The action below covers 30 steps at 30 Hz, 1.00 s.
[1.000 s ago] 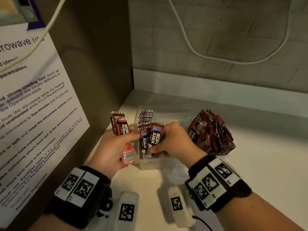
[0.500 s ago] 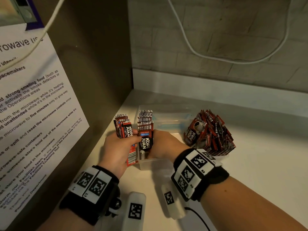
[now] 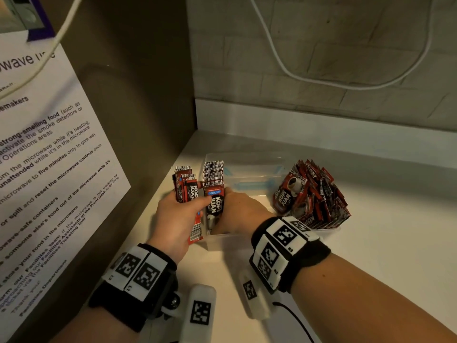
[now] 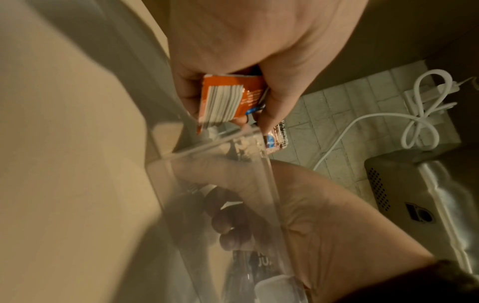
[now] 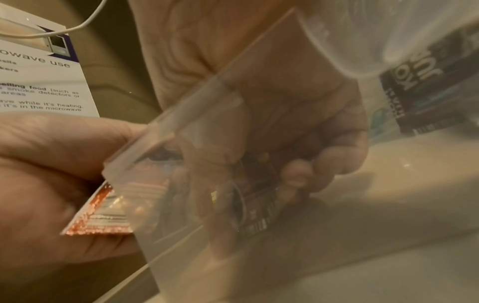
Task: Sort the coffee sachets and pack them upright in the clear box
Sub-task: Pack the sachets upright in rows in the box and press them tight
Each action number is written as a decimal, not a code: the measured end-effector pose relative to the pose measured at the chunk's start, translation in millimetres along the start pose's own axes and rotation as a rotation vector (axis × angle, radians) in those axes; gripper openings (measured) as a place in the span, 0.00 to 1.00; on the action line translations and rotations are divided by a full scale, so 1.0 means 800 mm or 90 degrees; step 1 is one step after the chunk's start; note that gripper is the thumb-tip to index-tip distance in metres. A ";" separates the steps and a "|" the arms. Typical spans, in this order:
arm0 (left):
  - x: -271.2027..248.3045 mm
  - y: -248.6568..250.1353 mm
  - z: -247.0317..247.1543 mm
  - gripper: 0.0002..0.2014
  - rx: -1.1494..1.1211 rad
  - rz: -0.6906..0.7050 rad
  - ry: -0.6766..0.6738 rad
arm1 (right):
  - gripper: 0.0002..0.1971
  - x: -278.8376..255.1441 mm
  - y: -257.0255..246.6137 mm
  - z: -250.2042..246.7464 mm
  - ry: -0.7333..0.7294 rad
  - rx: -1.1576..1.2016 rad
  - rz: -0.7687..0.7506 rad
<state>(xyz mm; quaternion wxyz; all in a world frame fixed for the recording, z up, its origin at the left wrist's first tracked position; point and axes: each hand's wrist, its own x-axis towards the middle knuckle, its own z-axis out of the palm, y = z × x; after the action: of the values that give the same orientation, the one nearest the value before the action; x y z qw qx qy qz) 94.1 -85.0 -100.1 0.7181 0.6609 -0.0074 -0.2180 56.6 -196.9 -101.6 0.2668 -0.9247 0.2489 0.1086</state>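
A clear box (image 3: 248, 157) stands in the corner of the white counter. Several sachets (image 3: 213, 171) stand upright in a row at its left end. My right hand (image 3: 231, 209) reaches down inside the box, fingers curled on a black Kopi Juan sachet (image 3: 215, 204) held upright against that row. In the right wrist view my fingers (image 5: 298, 174) grip the dark sachet (image 5: 255, 196) near the box floor. My left hand (image 3: 181, 209) is just left of the box and grips a bundle of red sachets (image 3: 185, 188). The left wrist view shows the bundle's end (image 4: 225, 98) above the box wall (image 4: 166, 164).
A heap of loose red and black sachets (image 3: 312, 194) fills a second clear container to the right of the box. The brown side wall with a microwave notice (image 3: 47, 169) stands close on the left. A white cable (image 3: 321, 80) hangs on the tiled back wall.
My right hand has moved left and down into the box with the black sachet, pressing it against the upright row. My left hand with its bundle has shifted slightly toward the box.
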 end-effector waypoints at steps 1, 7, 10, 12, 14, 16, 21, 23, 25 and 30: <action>0.000 0.001 -0.001 0.11 0.000 0.000 -0.004 | 0.32 0.000 0.001 0.000 -0.002 0.006 0.000; -0.001 0.004 -0.008 0.14 -0.005 0.010 -0.035 | 0.37 0.001 0.002 -0.004 -0.029 0.055 0.003; -0.001 0.007 -0.011 0.14 -0.025 0.009 -0.051 | 0.38 -0.003 0.003 -0.009 -0.044 0.082 0.009; 0.002 0.010 -0.014 0.09 -0.038 0.014 -0.039 | 0.38 -0.009 0.005 -0.015 -0.051 0.099 0.011; 0.006 0.017 -0.019 0.08 -0.048 0.002 -0.013 | 0.39 -0.017 0.006 -0.026 -0.056 0.108 0.010; 0.010 0.024 -0.023 0.12 -0.101 -0.021 0.001 | 0.40 -0.029 0.006 -0.039 -0.048 0.128 0.013; 0.007 0.043 -0.028 0.11 -0.193 -0.019 -0.030 | 0.36 -0.054 -0.001 -0.069 0.158 0.212 -0.015; -0.002 0.048 -0.023 0.09 -0.198 -0.005 -0.037 | 0.26 -0.059 -0.006 -0.078 0.200 0.261 -0.044; -0.011 0.051 -0.014 0.07 -0.201 0.012 -0.078 | 0.20 -0.064 -0.011 -0.081 0.151 0.374 -0.077; -0.024 0.053 0.014 0.13 -0.149 0.041 -0.126 | 0.10 -0.077 -0.018 -0.074 0.034 0.544 -0.135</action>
<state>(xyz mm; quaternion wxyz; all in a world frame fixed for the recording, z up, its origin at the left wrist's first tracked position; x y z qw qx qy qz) 86.2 -87.8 -53.3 0.7927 0.5471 -0.0744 -0.2583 15.5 -194.2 -25.5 0.6283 -0.7543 0.1817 -0.0564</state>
